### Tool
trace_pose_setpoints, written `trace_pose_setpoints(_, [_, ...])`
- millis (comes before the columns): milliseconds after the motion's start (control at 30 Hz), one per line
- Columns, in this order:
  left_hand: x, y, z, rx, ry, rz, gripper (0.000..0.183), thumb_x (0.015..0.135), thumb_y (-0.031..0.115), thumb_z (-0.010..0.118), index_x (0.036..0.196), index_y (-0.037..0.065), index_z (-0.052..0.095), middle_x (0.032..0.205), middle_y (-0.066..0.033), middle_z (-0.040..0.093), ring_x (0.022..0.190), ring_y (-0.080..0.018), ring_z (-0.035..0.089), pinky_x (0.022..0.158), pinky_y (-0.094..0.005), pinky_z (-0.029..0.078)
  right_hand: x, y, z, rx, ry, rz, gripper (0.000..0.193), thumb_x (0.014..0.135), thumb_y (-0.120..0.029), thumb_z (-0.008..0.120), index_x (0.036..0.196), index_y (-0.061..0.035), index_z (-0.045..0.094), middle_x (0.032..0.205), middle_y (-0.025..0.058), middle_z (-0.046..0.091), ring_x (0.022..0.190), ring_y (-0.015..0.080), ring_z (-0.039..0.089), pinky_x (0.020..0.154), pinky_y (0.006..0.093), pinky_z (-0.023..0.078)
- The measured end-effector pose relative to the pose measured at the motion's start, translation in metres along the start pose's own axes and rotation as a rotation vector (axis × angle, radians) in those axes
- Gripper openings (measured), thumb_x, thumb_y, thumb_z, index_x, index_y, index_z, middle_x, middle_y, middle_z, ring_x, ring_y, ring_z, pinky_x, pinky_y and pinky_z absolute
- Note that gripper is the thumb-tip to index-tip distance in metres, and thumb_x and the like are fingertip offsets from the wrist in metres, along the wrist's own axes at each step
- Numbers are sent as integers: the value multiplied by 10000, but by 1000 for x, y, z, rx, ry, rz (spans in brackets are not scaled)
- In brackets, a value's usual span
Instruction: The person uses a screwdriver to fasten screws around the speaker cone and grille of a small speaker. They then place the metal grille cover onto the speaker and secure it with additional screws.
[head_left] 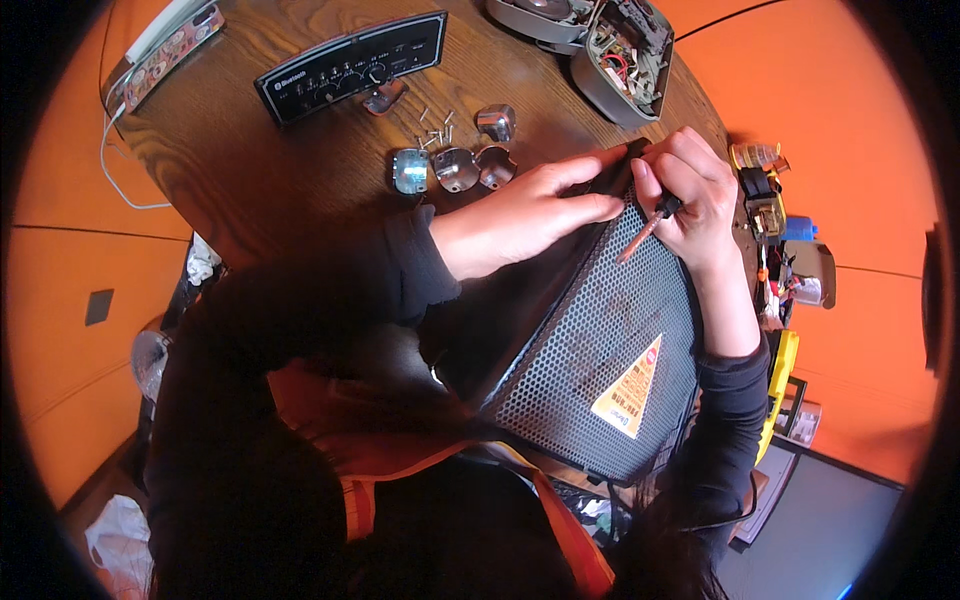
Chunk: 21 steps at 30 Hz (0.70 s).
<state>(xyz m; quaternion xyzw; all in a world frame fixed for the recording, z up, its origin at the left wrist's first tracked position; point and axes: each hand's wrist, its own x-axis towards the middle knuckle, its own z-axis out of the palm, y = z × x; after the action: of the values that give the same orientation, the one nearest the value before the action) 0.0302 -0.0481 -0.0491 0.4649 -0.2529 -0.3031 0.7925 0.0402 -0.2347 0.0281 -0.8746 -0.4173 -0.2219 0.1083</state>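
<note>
A black speaker box [560,385] with a perforated metal grille leans against my lap and the table edge, a triangular orange-yellow sticker [631,388] on its grille. My left hand [530,212] grips the speaker's far corner, thumb along the grille edge and fingers reaching over the dark side; the fingertips are partly hidden. At the same corner my right hand [692,190] is closed round the dark handle of a screwdriver [643,235]. Its shaft slants down-left in front of the grille. Shiny metal corner protectors [455,169] and several loose screws [436,130] lie beyond my left hand.
A black control panel [350,65] with knobs stands on the wooden table [240,150]. At the back sits an opened grey case [622,65] with wires inside. A patterned phone-like object [172,58] with a white cable lies far left. Clutter lines the right side, including a yellow object [780,385].
</note>
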Motion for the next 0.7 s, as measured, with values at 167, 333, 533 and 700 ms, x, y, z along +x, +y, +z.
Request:
trace_pose_setpoints(167, [-7,11,9,86,88,73,577,931,146,562,1434,13,310,1295,-126,504,1138,-165,523,962,-289,433,1,-4,-9,68,-18,218,137,811,-120,647,734,-20,595,689,94,552,659,248,587,585,330,470])
trace_pose_setpoints(333, [-37,54,17,937,156,724,181,795,98,660,959,25,639,944,-77,597,934,-193,569,877,-320,438,-25,-24,-66,261,551,730,289,990,-227,464,937,-28,668,914,79,708,721,87,622,532,200,410])
trace_pose_setpoints(533, [-98,91,62,1248,-285,954,231,786,80,660,1007,21,633,986,-96,594,937,-205,573,848,-317,450,-100,-82,-104,563,939,999,349,976,-317,486,1068,5,582,844,124,654,720,191,647,531,215,422])
trace_pose_setpoints(700, [-124,89,81,1259,-360,946,276,778,66,661,1048,18,627,1021,-111,592,938,-215,576,825,-314,460,-139,-152,-96,576,1117,1093,324,969,-305,486,1070,-13,584,767,54,604,659,152,593,528,216,415])
